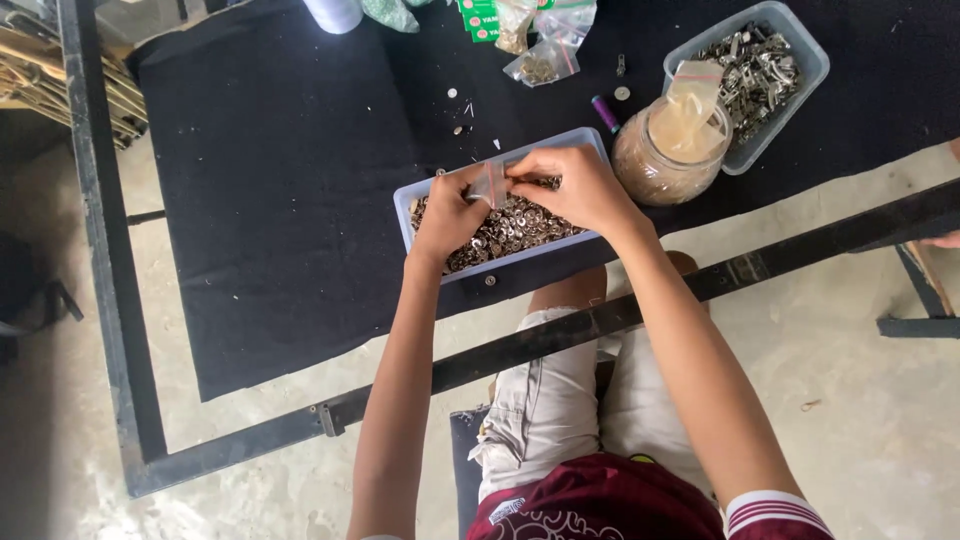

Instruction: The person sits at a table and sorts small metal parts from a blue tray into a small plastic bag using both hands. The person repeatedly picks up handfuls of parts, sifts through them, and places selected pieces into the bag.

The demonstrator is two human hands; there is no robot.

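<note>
Head view: a small clear plastic bag (489, 184) is pinched between left hand (447, 212) at nine o'clock and right hand (577, 187) at three, directly above the tray of metal fasteners (505, 228).

The person wears a dark maroon short-sleeved shirt (600, 500); its hem or front carries a pale, curling printed pattern, with a small yellow mark above it; the right sleeve (775, 512) ends in a white cuff banded with thin maroon stripes; below the shirt are light beige shorts (545, 400), creased and gathered over the thighs, with a stitched seam and a folded pocket edge on the left leg; both forearms are bare, and the left hand (447, 215) and right hand (580, 190) carry no rings, watch or gloves.
</note>
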